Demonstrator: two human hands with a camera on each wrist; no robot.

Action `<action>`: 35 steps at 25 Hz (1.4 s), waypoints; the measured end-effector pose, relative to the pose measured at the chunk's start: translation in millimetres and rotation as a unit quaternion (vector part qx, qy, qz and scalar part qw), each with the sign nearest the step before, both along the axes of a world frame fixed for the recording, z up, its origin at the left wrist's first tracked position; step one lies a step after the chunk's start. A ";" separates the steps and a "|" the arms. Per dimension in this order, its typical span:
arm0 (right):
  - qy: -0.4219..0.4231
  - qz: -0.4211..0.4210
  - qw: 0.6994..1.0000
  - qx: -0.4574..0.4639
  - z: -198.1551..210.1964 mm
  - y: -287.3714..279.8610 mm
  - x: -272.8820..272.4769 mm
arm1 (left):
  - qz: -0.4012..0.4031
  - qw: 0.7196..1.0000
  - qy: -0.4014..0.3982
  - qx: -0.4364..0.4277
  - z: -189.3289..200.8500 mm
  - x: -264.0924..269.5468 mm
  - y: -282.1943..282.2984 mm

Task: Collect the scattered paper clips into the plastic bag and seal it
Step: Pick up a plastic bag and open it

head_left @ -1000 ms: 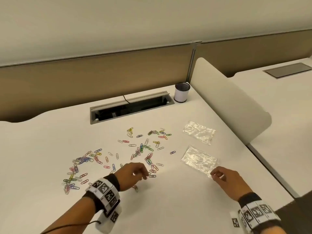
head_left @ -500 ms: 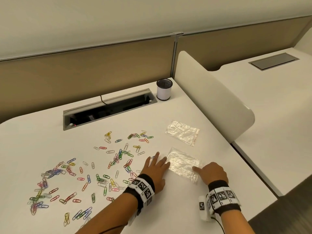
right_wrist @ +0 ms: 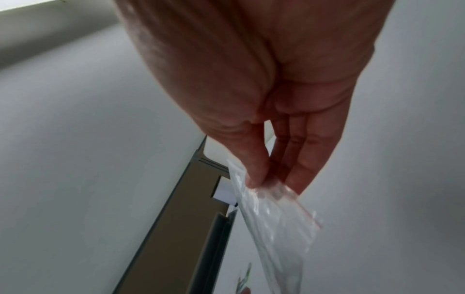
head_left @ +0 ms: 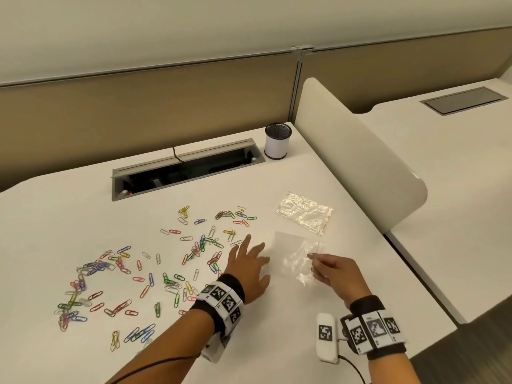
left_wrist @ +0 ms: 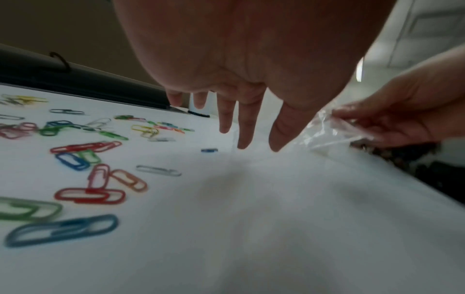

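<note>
Paper clips [head_left: 155, 267] are scattered over the left and centre of the head frame, lying flat on the white counter [head_left: 55, 206]; densest clump at lower left, looser spread up to centre. None are in a bag.

Left hand [head_left: 249, 268] sits just right of the clip field, centre-low in frame. Fingers [left_wrist: 245, 127] are straight and spread, palm down, holding nothing. In the left wrist view the fingertips hover just above the counter, next to the left edge of the plastic bag [head_left: 297, 259]; can't tell if they touch it.

The plastic bag is right of centre, between the two hands, blurred. Right hand [head_left: 336, 273] pinches its right end between thumb and fingertips; the right wrist view shows that end lifted, the rest hanging away from the hand, with a thin red line along one edge of the bag.

A second bag [head_left: 304, 216], crumpled, lies flat further up-frame, apart from both hands.

Edges: the counter's right edge runs diagonally just right of the right hand. A white divider panel [head_left: 360, 162] stands upper right. Open cable tray [head_left: 185, 170] and mesh cup [head_left: 278, 141] sit at upper centre, well clear of the hands. Bare counter surface lies at the bottom centre, between the forearms.
</note>
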State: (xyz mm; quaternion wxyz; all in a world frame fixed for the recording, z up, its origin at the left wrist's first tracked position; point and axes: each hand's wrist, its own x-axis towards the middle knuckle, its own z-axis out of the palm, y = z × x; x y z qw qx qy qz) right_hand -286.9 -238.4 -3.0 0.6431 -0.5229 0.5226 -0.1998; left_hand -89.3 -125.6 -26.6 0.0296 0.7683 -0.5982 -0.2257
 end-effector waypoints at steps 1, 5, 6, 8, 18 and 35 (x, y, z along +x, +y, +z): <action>-0.004 0.000 1.000 -0.020 5.6 3.8 7.7 | 0.031 0.998 0.038 -0.050 5.9 3.2 4.7; 0.030 0.019 0.989 -0.143 33.0 25.3 47.7 | 0.199 0.911 0.288 -0.220 35.7 10.0 20.5; 0.037 0.028 0.985 -0.166 38.8 32.9 57.9 | 0.236 0.883 0.335 -0.230 41.8 10.5 23.7; 0.019 0.051 0.980 -0.191 45.7 50.5 78.3 | 0.291 0.831 0.402 -0.252 47.8 14.6 34.4; -0.046 0.127 0.987 -0.090 44.8 95.7 136.3 | 0.452 0.699 0.486 -0.267 60.4 54.3 86.8; 0.239 0.360 0.805 -0.406 55.8 141.0 188.2 | 0.418 0.849 0.216 -0.242 62.3 88.9 159.5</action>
